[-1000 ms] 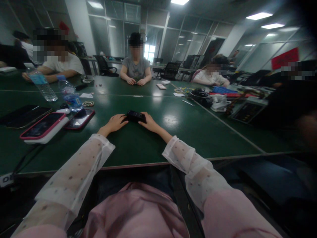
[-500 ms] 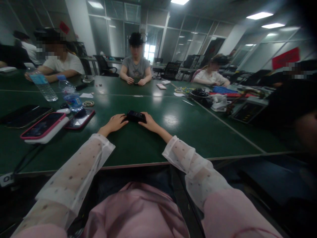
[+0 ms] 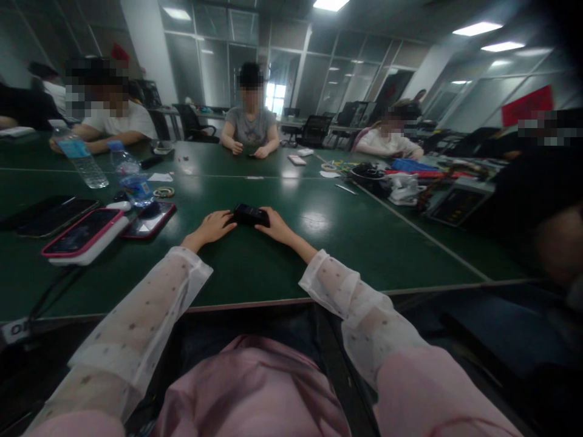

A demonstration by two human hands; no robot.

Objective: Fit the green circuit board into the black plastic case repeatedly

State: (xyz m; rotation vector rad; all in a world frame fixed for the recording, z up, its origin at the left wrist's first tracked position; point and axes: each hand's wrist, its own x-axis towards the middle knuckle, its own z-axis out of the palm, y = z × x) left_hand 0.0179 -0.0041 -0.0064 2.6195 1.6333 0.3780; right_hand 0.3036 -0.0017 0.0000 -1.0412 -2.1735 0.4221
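Note:
A small black box-shaped device with a dark screen-like face rests on the green table in front of me; its exact kind is too dim to tell. My left hand is closed about its left end, thumb towards me and fingertips behind. At the opposite end, my right hand grips it with the thumb along the near side. Parts of both ends are hidden by the fingers.
To the left are a pink-edged phone on a white block, another phone, a dark tablet-like slab, two water bottles and a tape roll. Cables and a metal-cased unit lie right. Several people sit around the table.
The view has shifted very slightly. Both hands stay at the black device, which keeps its place. Across the table, the person in grey has moved their hands a little.

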